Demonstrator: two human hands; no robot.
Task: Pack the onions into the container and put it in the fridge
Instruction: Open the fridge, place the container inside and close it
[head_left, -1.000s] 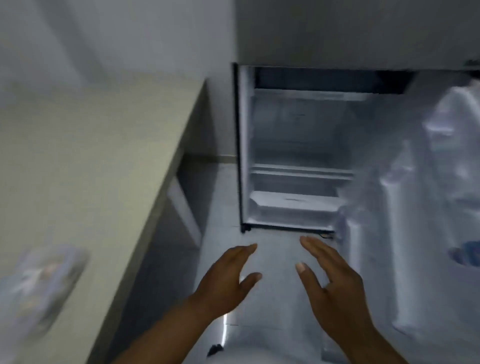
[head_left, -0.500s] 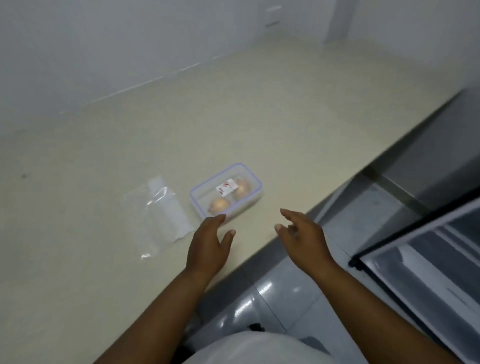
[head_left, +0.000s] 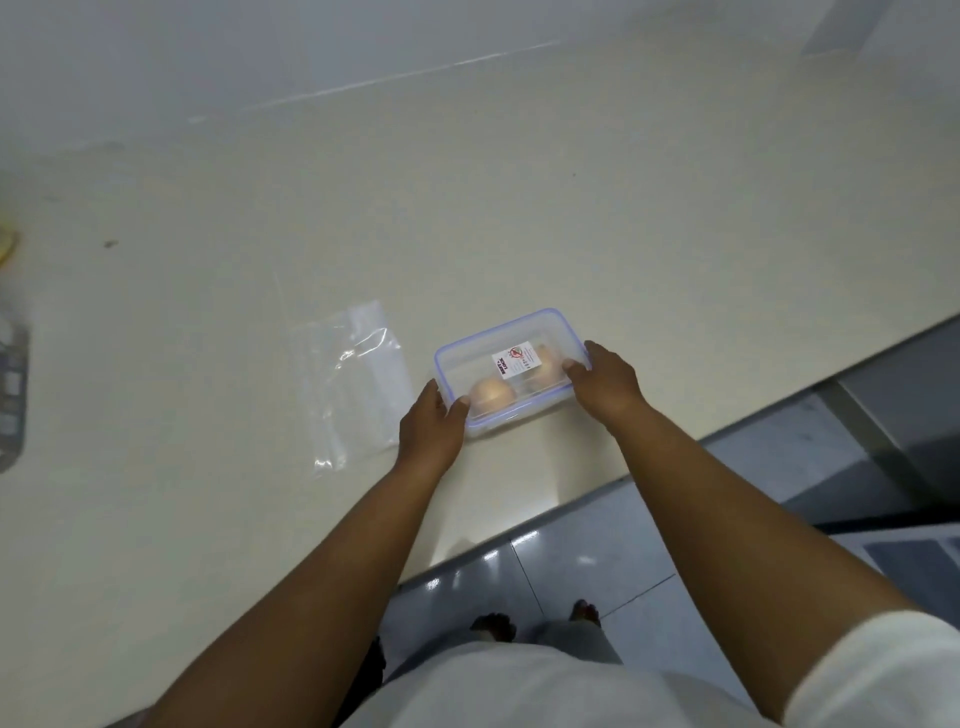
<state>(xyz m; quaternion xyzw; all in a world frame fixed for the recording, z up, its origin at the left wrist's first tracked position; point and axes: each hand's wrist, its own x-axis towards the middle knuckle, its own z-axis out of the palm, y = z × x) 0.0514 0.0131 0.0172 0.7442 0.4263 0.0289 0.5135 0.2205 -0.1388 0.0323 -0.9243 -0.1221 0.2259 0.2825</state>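
Where both hovered open before, left hand (head_left: 431, 423) and right hand (head_left: 602, 382) now grip lidded container (head_left: 483, 358) (onions (head_left: 491, 393) inside)

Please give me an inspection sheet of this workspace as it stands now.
Surface: beige countertop, a few small dark specks.
Job's things: lidded clear container on the counter near its front edge, two onions inside, label on the lid.
Clutter: empty clear plastic bag lying flat, left of the container; blurred objects at far left edge.
Grips: left hand and right hand clasp the container's opposite ends.
Cables: nothing seen.
Surroundings: white wall, grey tiled floor.
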